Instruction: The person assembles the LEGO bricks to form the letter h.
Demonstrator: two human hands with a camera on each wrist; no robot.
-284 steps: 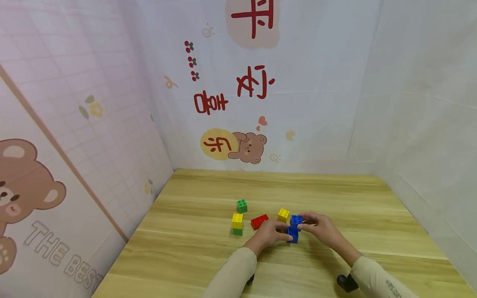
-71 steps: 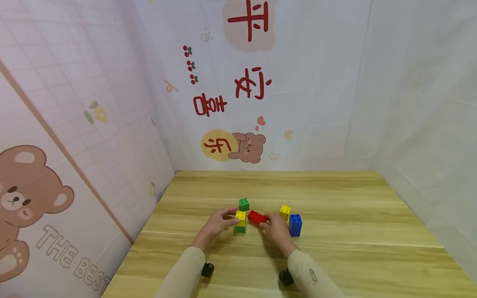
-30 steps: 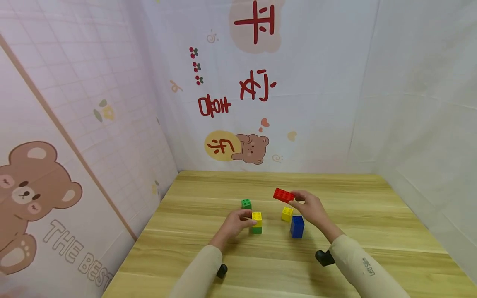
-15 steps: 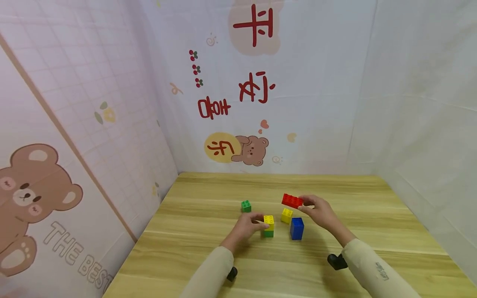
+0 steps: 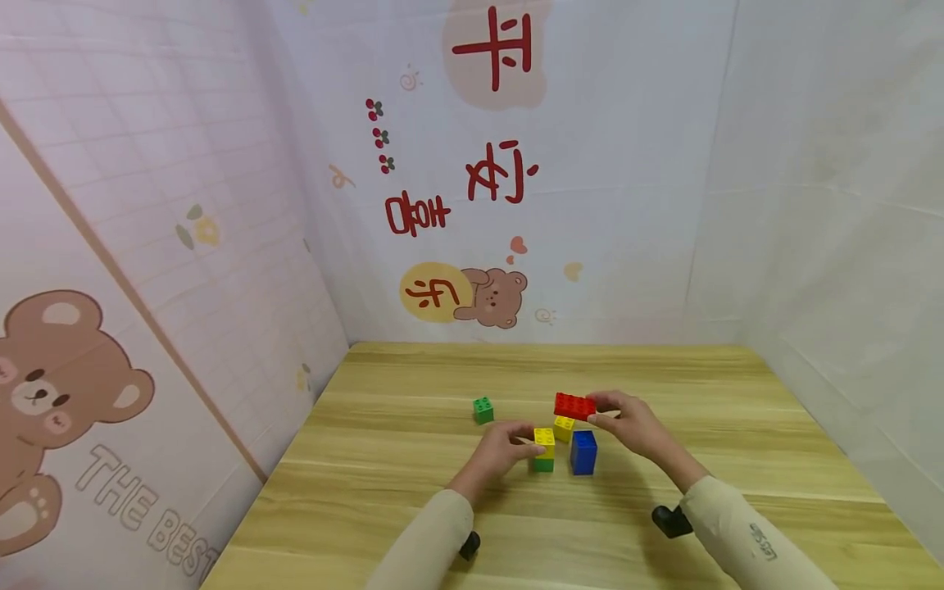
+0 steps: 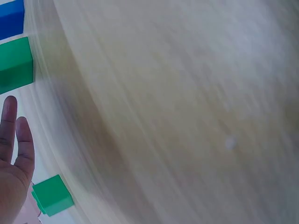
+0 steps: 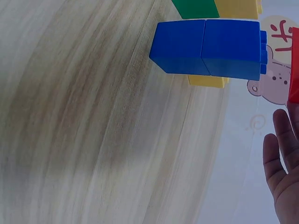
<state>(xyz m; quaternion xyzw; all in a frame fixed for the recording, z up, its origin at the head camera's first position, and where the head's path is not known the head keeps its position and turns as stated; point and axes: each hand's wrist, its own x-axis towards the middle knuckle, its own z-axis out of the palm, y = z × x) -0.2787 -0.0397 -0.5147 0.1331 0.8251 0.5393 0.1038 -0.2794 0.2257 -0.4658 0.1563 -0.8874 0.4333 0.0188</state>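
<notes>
My left hand (image 5: 497, 455) pinches a two-block stack, a yellow toy building block (image 5: 544, 438) on top of a green block (image 5: 544, 465), standing at the table's middle. Just right of it rises a tower of two blue blocks (image 5: 583, 455), whose seam shows between the blue blocks (image 7: 204, 46) in the right wrist view. Between thumb and fingers, my right hand (image 5: 634, 422) holds a long red block (image 5: 574, 406), studs up, above and behind the blue tower. The red block partly covers a single yellow block (image 5: 564, 429). In the left wrist view, two fingers (image 6: 8, 126) extend below the green block.
A lone green block (image 5: 483, 410) sits behind and left of my left hand. The wooden table (image 5: 413, 508) meets a printed cloth wall (image 5: 627, 328) at the back. Black devices (image 5: 671, 521) hang under both wrists.
Earlier, the two blue blocks were brought together into a tower. Since then, my right hand has lifted the red block, carried it right and lowered it slightly; my left has shifted the yellow-green stack right.
</notes>
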